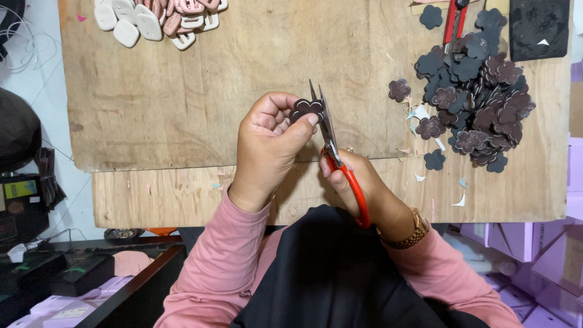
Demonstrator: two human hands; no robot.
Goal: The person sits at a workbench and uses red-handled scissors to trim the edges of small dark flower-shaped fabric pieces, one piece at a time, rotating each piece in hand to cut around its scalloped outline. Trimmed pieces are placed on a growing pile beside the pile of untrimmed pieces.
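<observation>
The left hand (pixel 267 146) pinches a dark flower-shaped piece (pixel 305 109) between thumb and fingertips, raised above the wooden board (pixel 200 91) so its edge meets the blades. The right hand (pixel 358 182) is closed through the handles of the red-handled scissors (pixel 333 143). No container is present; cut flower pieces (pixel 477 100) lie heaped loose at the right.
</observation>
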